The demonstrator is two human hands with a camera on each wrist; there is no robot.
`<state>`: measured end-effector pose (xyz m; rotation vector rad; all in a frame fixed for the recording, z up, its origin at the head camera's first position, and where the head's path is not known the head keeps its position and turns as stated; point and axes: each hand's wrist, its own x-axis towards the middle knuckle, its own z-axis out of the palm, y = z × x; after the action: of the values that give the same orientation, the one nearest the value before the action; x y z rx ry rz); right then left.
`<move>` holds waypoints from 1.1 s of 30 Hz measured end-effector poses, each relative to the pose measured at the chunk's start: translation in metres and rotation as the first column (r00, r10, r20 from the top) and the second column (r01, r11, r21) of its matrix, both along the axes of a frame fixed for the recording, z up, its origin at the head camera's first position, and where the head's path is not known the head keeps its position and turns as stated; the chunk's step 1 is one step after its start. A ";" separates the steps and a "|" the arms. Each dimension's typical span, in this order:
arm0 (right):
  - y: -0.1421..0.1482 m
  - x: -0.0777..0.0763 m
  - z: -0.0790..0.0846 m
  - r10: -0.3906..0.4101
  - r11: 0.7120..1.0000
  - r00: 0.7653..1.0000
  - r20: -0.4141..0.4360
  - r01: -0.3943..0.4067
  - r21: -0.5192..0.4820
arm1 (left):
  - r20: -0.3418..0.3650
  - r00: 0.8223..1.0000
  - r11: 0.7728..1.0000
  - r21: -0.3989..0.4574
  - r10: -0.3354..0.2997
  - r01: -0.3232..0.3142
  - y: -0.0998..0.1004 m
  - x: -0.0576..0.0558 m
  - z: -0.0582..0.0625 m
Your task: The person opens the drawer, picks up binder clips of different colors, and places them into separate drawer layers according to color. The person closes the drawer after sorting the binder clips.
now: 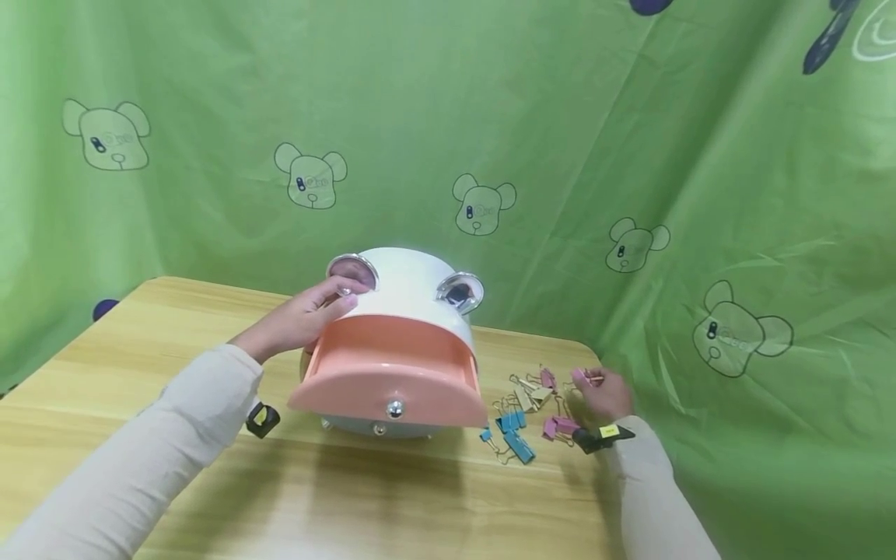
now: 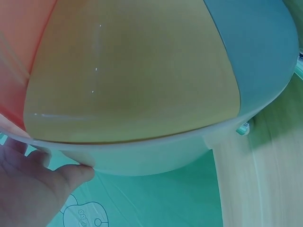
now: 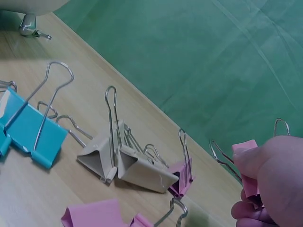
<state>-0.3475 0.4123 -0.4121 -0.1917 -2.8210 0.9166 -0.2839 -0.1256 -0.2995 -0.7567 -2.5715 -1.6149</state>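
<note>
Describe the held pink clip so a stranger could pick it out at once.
Find the white-topped box on the table, then the right hand to its right in the head view. The pink clip is pinched there; neighbouring clips lie on the table.

In the head view, the drawer (image 1: 343, 389) front is hiding part of its inside, the left sleeve (image 1: 140, 459) at eight o'clock and right sleeve (image 1: 651, 482) at five are running off the bottom edge, and lettering (image 1: 316, 183) is blurring past reading. The left wrist view is cropping the box (image 2: 137, 71) at twelve and left grip (image 2: 31, 184) at eight. At four in the right wrist view, the right grip (image 3: 281, 179) is covering much of a pink clip (image 3: 245, 145); the edge is cutting off a blue clip (image 3: 26, 130) at nine.
</note>
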 end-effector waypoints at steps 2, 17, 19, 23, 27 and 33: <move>-0.001 0.000 0.002 0.006 1.000 1.000 0.009 -0.006 0.001 | -0.009 1.000 1.000 -0.001 -0.003 0.003 0.000 0.001 0.000; -0.026 0.003 0.035 0.087 0.996 0.993 -0.076 -0.084 0.042 | -0.063 0.998 1.000 -0.012 -0.010 0.009 0.000 0.002 0.005; -0.028 0.004 0.035 0.091 0.996 0.992 -0.086 -0.088 0.028 | -0.066 0.998 1.000 -0.005 -0.015 0.014 0.001 0.002 0.004; -0.028 0.007 0.036 0.089 0.996 0.990 -0.109 -0.087 0.023 | -0.056 0.998 1.000 0.003 -0.019 0.019 0.002 -0.001 0.003; -0.030 0.010 0.038 0.097 0.995 0.989 -0.113 -0.092 0.048 | -0.058 0.998 1.000 -0.001 -0.017 0.016 0.002 0.000 0.003; -0.034 0.014 0.041 0.105 0.993 0.988 -0.114 -0.098 0.072 | -0.065 0.998 1.000 -0.015 -0.005 0.004 0.001 0.001 0.000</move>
<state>-0.3330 0.3782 -0.3709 0.0144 -2.7682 0.8241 -0.2827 -0.1250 -0.2998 -0.8029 -2.5419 -1.5465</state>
